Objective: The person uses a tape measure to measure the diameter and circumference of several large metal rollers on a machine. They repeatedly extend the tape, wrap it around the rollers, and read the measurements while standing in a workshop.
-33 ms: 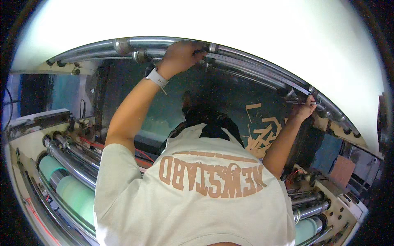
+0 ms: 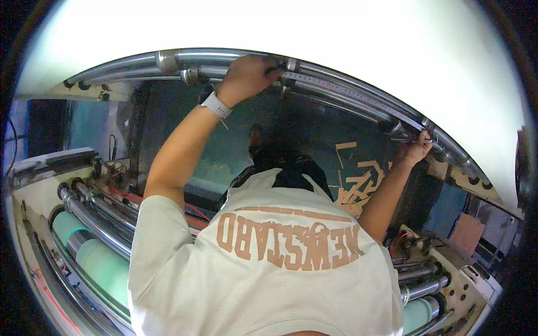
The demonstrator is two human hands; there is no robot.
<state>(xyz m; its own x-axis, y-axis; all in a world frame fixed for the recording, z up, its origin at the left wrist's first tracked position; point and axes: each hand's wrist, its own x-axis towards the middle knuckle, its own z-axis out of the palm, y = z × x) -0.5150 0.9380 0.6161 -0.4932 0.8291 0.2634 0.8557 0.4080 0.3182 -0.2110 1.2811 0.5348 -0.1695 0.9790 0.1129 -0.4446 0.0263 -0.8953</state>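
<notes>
A pale tape measure [image 2: 353, 91] with graduation marks stretches along a pair of shiny metal shafts [image 2: 330, 75] beneath a white surface. At its left end my left hand [image 2: 249, 77], a light watch on its wrist, is closed by a metal collar [image 2: 290, 66]; the fingertips are partly dark and hard to make out. My right hand [image 2: 417, 148] pinches the tape's other end beside another collar [image 2: 427, 124]. Whatever sits inside the right palm is hidden. Further left, two wider collars [image 2: 166, 61] ring the shafts.
Wooden strips [image 2: 358, 187] lie heaped on the dark floor [image 2: 314, 120]. Behind my left side are green rollers [image 2: 103, 263], metal bars [image 2: 98, 218] and red cables [image 2: 126, 196]. More rollers [image 2: 420, 313] stand at lower right, with a brown board [image 2: 468, 232] beyond. The white surface [image 2: 269, 25] hangs close over the shafts.
</notes>
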